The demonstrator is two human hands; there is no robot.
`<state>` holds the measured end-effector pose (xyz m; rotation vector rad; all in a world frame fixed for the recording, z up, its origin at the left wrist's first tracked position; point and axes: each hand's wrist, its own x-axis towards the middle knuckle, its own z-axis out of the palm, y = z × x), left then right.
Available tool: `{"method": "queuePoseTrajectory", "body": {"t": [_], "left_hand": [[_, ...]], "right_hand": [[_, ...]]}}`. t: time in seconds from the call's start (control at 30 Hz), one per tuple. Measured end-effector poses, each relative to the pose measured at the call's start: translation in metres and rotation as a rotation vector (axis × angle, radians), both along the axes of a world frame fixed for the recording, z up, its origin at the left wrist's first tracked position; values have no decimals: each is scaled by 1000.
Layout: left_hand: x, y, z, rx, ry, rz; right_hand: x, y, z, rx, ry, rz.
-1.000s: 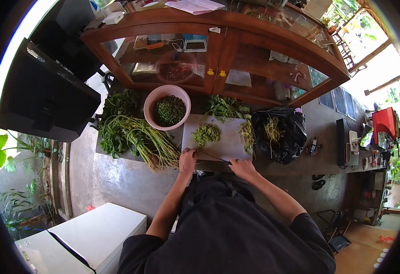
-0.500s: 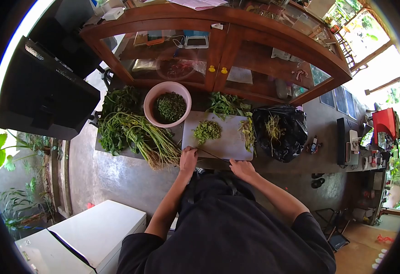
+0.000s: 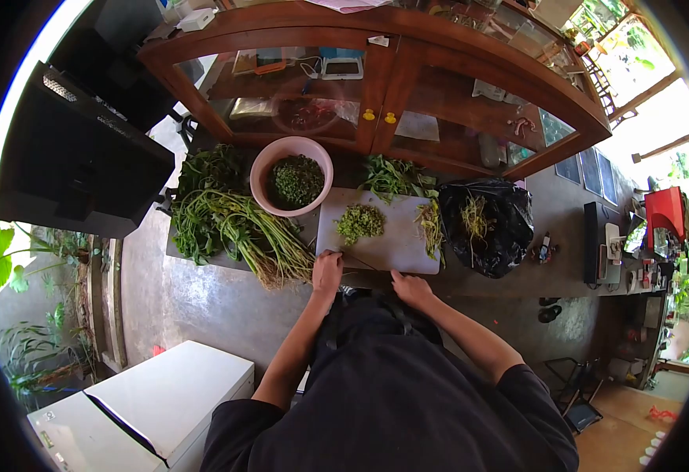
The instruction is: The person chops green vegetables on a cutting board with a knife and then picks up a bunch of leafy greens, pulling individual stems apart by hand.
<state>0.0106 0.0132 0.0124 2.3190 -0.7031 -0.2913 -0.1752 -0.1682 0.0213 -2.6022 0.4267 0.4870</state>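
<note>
My left hand [image 3: 327,271] rests at the near left corner of the white cutting board [image 3: 392,245], fingers curled, next to the root ends of a bunch of long green stalks [image 3: 238,228]. My right hand [image 3: 411,288] is at the board's near edge and grips a knife [image 3: 368,264] whose thin blade lies low across the board toward my left hand. A heap of chopped greens [image 3: 359,222] sits on the board's far left part. Trimmed stems [image 3: 431,224] lie along its right edge.
A pink bowl [image 3: 263,169] of chopped greens stands behind the board. More leafy greens [image 3: 392,178] lie at the back. A black bag [image 3: 490,228] with scraps sits to the right. A wooden glass-fronted cabinet [image 3: 376,86] rises behind; a white box [image 3: 156,401] lies near left.
My right hand has drawn back and left along the board's near edge with the knife. My left hand has hardly moved. The view has shifted slightly.
</note>
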Motion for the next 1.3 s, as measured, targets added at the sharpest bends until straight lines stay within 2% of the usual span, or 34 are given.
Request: {"method": "queuePoseTrajectory", "body": {"t": [0.07, 0.17, 0.27, 0.4, 0.47, 0.67, 1.0, 1.2, 1.3], "left_hand": [[0, 0, 5, 5, 27, -9], [2, 1, 4, -5, 26, -25], [1, 0, 2, -16, 22, -27], [0, 3, 3, -12, -1, -12], [1, 1, 3, 11, -6, -25], [6, -1, -4, 5, -26, -51], [15, -10, 0, -39, 18, -20], [14, -4, -3, -37, -27, -14], [14, -3, -8, -34, -89, -44]], "right_hand": [[-8, -6, 14, -17, 97, 1], [-8, -5, 12, -22, 108, -19], [8, 2, -3, 0, 42, -29], [27, 18, 6, 41, 33, -52], [27, 17, 16, -5, 63, -42], [-3, -1, 2, -122, -17, 0], [15, -1, 30, -133, -30, -65], [5, -1, 43, -105, -52, -30], [1, -1, 48, -109, 19, 18]]}}
